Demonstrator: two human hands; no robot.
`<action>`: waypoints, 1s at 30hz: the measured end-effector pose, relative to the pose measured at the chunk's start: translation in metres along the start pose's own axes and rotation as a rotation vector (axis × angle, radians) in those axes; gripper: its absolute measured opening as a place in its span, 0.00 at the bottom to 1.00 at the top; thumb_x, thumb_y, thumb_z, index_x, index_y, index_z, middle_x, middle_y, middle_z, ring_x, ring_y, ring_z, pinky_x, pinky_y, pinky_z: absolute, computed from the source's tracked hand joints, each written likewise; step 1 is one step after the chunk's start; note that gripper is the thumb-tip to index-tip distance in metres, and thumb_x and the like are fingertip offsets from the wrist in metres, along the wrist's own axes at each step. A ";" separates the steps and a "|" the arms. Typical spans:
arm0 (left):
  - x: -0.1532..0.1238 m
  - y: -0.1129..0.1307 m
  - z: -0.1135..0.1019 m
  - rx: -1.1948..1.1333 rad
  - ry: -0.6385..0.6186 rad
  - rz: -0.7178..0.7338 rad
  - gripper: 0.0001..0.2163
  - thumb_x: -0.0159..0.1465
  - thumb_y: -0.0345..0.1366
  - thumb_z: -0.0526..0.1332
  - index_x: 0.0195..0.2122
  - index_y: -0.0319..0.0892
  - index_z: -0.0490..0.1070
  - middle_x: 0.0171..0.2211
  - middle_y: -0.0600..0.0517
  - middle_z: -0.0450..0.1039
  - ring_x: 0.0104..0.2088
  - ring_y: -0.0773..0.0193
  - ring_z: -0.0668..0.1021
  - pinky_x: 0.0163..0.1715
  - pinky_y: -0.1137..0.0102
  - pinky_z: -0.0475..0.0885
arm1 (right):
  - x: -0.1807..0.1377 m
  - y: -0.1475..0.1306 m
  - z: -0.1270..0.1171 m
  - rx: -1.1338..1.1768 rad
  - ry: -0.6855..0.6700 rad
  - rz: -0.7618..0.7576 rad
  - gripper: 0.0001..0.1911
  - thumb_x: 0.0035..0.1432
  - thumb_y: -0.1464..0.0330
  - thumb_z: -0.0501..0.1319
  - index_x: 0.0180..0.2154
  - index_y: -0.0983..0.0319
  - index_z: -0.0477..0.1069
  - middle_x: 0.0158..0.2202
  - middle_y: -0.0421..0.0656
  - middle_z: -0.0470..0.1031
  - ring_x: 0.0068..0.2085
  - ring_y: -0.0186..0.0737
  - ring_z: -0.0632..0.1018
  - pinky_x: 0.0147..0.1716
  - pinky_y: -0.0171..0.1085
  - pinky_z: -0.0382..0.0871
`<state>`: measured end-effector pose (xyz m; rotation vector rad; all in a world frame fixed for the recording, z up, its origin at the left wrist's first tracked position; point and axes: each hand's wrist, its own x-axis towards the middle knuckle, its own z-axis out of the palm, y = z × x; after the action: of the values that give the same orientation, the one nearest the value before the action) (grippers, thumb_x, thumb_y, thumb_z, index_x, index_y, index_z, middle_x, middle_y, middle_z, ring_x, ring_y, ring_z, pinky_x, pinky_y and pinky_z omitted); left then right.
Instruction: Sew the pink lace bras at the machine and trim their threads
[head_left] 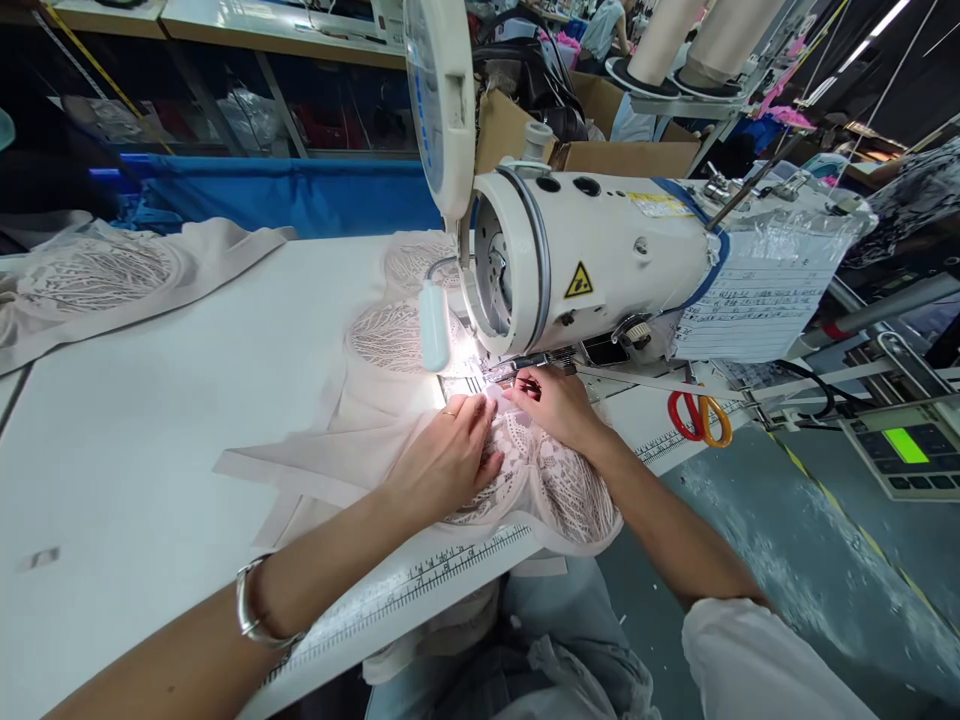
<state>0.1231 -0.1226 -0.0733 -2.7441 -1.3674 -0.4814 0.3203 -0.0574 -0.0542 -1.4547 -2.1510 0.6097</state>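
Lace bra (571, 485) under both hands (442, 460) (559, 405) at sewing machine (607, 262)

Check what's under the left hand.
Under the left hand: pale lace shows beside the thumb, and plain pale fabric beside the wrist, above the white table. The palm and fingers cover whatever is directly beneath; layers there can't be seen.

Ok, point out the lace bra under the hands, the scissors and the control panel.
Lace bra (534, 480): head view, bridge between its cups.
Scissors (701, 412): head view, where the red and orange handles meet.
Control panel (905, 446): head view, its green screen.
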 end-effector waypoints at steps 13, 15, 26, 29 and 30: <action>0.002 0.000 0.001 0.072 -0.008 0.085 0.22 0.72 0.42 0.50 0.54 0.30 0.72 0.54 0.35 0.75 0.53 0.47 0.75 0.54 0.54 0.71 | -0.005 -0.005 0.021 -0.115 0.003 -0.027 0.03 0.60 0.72 0.59 0.34 0.58 0.68 0.33 0.42 0.78 0.34 0.41 0.76 0.34 0.35 0.63; 0.002 0.000 0.002 0.088 -0.008 0.088 0.22 0.72 0.42 0.50 0.56 0.29 0.71 0.54 0.35 0.75 0.54 0.47 0.75 0.54 0.55 0.71 | -0.005 -0.004 0.025 -0.127 0.017 -0.030 0.04 0.59 0.73 0.59 0.34 0.58 0.68 0.32 0.42 0.79 0.33 0.41 0.77 0.33 0.35 0.63; 0.004 -0.001 -0.004 0.048 0.068 0.133 0.18 0.71 0.38 0.53 0.48 0.27 0.75 0.45 0.36 0.76 0.44 0.51 0.74 0.45 0.59 0.75 | -0.009 -0.006 0.025 -0.028 0.080 -0.041 0.05 0.62 0.70 0.59 0.32 0.59 0.68 0.24 0.37 0.73 0.25 0.36 0.73 0.29 0.33 0.61; 0.004 0.000 -0.004 0.069 0.073 0.131 0.20 0.71 0.38 0.52 0.51 0.25 0.74 0.44 0.36 0.77 0.41 0.51 0.74 0.40 0.60 0.75 | -0.008 -0.007 0.024 -0.017 0.083 -0.010 0.05 0.62 0.69 0.60 0.31 0.58 0.69 0.23 0.36 0.73 0.25 0.36 0.72 0.29 0.33 0.60; 0.004 0.000 -0.003 0.079 0.068 0.130 0.20 0.71 0.38 0.52 0.51 0.25 0.74 0.45 0.36 0.77 0.41 0.51 0.74 0.40 0.60 0.74 | -0.008 -0.008 0.023 -0.024 0.080 -0.009 0.05 0.62 0.69 0.60 0.32 0.58 0.69 0.23 0.36 0.73 0.25 0.35 0.72 0.29 0.33 0.60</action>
<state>0.1244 -0.1198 -0.0689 -2.7046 -1.1580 -0.4968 0.3035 -0.0698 -0.0691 -1.4561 -2.1085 0.5152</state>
